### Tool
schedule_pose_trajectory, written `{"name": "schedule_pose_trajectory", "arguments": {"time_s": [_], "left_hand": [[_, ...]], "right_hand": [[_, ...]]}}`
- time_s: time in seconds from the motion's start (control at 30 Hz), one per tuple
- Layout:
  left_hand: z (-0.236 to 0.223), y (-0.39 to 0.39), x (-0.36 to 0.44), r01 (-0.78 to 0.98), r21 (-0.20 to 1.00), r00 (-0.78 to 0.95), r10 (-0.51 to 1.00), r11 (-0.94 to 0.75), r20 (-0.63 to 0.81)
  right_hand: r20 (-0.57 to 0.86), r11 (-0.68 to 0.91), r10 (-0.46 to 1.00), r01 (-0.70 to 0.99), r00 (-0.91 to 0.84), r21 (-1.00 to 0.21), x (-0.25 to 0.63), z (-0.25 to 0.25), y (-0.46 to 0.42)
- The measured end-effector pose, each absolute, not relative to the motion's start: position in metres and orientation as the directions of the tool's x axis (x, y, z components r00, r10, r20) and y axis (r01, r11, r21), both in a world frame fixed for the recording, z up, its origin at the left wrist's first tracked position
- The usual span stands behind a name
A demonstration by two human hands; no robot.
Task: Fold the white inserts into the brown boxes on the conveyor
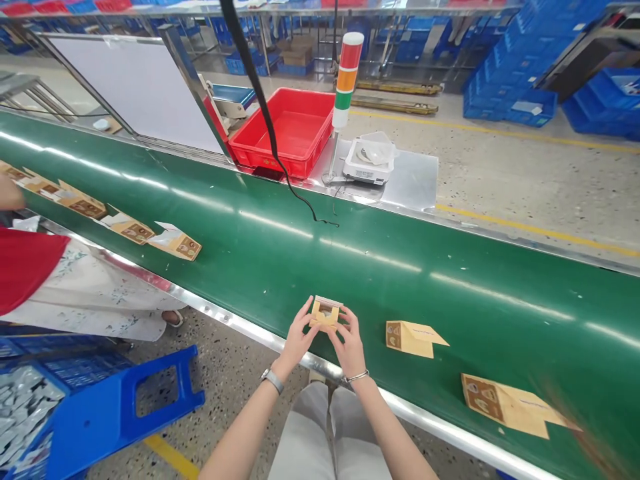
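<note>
Between my two hands is a small tan cardboard box (327, 320), its open end facing me and its flaps partly folded. My left hand (301, 332) grips the box's left side, thumb at the lower edge. On the opposite side my right hand (349, 339) has its fingers along the edge and its thumb near the bottom flap. The box is held over the near edge of the green conveyor belt (280, 267). To the right of my hands lies an open-flapped brown box (410, 338), and farther right a second such box (505, 400).
Several similar boxes (175, 241) line the belt at left, beside a person in a floral apron (100, 287). A red tray (300, 127), a signal tower (347, 80) and a scale (369, 160) stand beyond the belt. A black cable (270, 127) hangs down. A blue stool (120, 413) is at lower left.
</note>
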State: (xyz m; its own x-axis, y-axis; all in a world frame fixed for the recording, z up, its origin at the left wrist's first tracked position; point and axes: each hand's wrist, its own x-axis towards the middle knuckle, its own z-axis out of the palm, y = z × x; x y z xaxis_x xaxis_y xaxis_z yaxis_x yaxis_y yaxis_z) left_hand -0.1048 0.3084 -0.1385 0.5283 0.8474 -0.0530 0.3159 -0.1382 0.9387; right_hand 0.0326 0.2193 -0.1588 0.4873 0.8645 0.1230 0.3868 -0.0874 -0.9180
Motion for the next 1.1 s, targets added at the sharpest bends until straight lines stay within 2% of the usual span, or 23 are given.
{"name": "schedule_pose_trajectory", "arguments": {"time_s": [0.13, 0.3, 0.43, 0.63, 0.7, 0.8, 0.87, 0.97, 1.1], "left_hand": [[-0.151, 0.312, -0.089, 0.272, 0.961, 0.435, 0.897, -0.04, -0.086], [-0.161, 0.312, -0.075, 0.253, 0.966, 0.437, 0.886, 0.044, -0.155], [-0.165, 0.308, -0.063, 0.254, 0.962, 0.448, 0.87, 0.096, -0.205], [-0.153, 0.3, -0.05, 0.246, 0.963, 0.475, 0.852, 0.112, -0.22], [-0.142, 0.301, -0.056, 0.258, 0.966, 0.565, 0.806, 0.032, -0.178], [-0.124, 0.308, -0.068, 0.271, 0.923, 0.757, 0.653, -0.273, -0.029], [-0.117, 0.314, -0.071, 0.255, 0.857, 0.829, 0.557, -0.449, 0.045], [-0.118, 0.323, -0.066, 0.233, 0.802, 0.87, 0.486, -0.55, 0.081], [-0.131, 0.325, -0.056, 0.145, 0.639, 0.923, 0.337, -0.755, 0.188]], "right_hand": [[0.05, -0.119, 0.796, 0.236, 0.604, -0.965, 0.035, -0.162, 0.224], [-0.173, -0.236, 0.734, 0.007, 0.656, -0.972, 0.042, -0.175, 0.224], [-0.187, -0.279, 0.725, 0.035, 0.663, -0.96, 0.052, -0.185, 0.227], [-0.11, -0.26, 0.73, 0.125, 0.674, -0.958, 0.062, -0.174, 0.218], [-0.077, -0.241, 0.769, 0.177, 0.635, -0.954, 0.074, -0.162, 0.208], [0.049, -0.172, 0.885, 0.423, 0.462, -0.889, 0.098, -0.141, 0.193], [0.147, -0.049, 0.952, 0.608, 0.268, -0.792, 0.113, -0.134, 0.186], [0.256, 0.142, 0.966, 0.76, 0.034, -0.635, 0.127, -0.135, 0.178], [0.352, 0.238, 0.932, 0.874, -0.084, -0.423, 0.131, -0.154, 0.165]]}}
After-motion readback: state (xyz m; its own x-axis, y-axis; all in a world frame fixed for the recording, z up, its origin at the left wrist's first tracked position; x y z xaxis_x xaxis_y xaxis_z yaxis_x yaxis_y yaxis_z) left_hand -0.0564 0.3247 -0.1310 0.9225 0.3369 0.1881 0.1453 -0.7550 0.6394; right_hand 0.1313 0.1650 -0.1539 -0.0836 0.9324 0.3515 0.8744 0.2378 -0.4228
